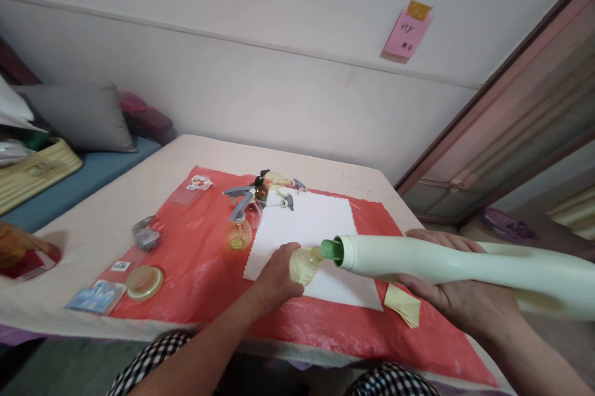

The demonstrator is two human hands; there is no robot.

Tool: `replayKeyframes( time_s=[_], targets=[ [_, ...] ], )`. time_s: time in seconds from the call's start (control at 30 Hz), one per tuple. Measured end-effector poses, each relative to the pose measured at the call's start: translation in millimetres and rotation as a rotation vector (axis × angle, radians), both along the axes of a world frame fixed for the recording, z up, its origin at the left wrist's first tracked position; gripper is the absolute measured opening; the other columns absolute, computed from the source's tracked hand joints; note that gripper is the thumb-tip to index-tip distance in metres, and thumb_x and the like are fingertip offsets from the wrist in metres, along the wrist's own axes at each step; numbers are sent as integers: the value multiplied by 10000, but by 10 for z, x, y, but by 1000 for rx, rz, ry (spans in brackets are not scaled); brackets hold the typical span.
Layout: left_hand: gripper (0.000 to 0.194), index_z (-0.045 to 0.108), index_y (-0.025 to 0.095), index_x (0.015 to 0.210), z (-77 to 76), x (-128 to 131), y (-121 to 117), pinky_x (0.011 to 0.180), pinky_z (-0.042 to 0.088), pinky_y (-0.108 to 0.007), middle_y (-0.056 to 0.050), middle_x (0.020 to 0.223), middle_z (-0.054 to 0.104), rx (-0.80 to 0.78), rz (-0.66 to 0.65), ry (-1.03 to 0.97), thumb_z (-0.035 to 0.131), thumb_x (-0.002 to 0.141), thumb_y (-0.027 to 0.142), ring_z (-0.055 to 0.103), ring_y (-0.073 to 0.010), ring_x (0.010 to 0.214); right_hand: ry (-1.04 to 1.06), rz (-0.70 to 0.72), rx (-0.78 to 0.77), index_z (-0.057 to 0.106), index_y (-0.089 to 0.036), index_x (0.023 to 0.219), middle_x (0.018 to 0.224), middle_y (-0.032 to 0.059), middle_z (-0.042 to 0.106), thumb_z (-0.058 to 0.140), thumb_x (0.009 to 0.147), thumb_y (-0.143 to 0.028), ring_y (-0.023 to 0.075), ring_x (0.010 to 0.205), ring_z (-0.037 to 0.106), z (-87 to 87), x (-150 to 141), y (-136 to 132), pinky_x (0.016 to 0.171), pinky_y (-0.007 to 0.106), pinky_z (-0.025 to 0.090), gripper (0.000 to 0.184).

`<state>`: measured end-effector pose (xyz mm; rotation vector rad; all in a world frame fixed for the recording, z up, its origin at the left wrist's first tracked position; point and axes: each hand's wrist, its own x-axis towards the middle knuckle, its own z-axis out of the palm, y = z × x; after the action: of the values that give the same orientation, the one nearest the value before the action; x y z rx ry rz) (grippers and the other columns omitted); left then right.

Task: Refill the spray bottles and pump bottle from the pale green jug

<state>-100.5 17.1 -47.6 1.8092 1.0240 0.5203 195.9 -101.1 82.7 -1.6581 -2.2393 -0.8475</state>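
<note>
My left hand is closed around a small clear yellowish bottle, tilted with its mouth to the right. My right hand grips a long pale green plastic jug from below and behind, held nearly level. The jug's green inner spout meets the bottle's mouth or lies right against it; I cannot tell if it goes inside. Both are above a white sheet on a red plastic cover. Just left of the sheet stand a clear spray bottle and other spray bottles with grey triggers.
A round lid, a blue packet and a crumpled grey bundle lie on the left. Folded yellow paper lies below the jug. A red-and-orange package is at the far left. A wall rises behind the table.
</note>
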Motion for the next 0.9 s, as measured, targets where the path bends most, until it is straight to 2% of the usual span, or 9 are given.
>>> replayKeyframes(
  time_s=[0.9],
  targets=[
    [817,489,160,1348,-86,9,23,1012,464,-408,-119,1262,601,40,-3,-21,712,568,61,572,-294,1170,-1,-6,7,530,-200,1180,1079,110,695,362,928,-803,305,953,673,17,-6,13,869,444,447,675]
  ],
)
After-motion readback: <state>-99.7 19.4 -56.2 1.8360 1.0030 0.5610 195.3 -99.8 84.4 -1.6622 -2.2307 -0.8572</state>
